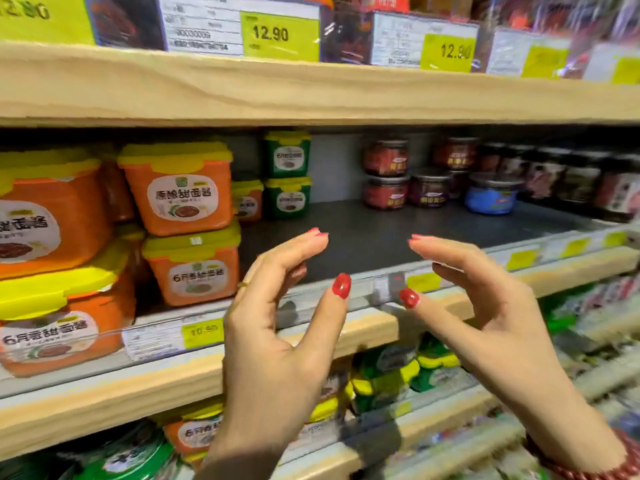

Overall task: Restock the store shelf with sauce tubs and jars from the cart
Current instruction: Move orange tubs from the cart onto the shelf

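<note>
My left hand (pixel 277 327) and my right hand (pixel 485 306) are raised in front of the middle shelf (pixel 363 233), palms facing each other, fingers loosely curved, holding nothing. Orange sauce tubs with yellow lids (pixel 180 188) are stacked two high on the shelf's left part. Two small green tubs (pixel 287 174) stand stacked behind them. Dark sauce jars (pixel 386 174) and a blue jar (pixel 491 195) stand at the back right. The dark shelf floor between tubs and jars, straight ahead of my hands, is bare. The cart is out of view.
A wooden upper shelf (pixel 311 91) with price tags and packets runs overhead. The shelf's front rail (pixel 204 332) carries yellow price labels. Below, a lower shelf holds green and yellow tubs (pixel 391 375) and an orange tub (pixel 194 434).
</note>
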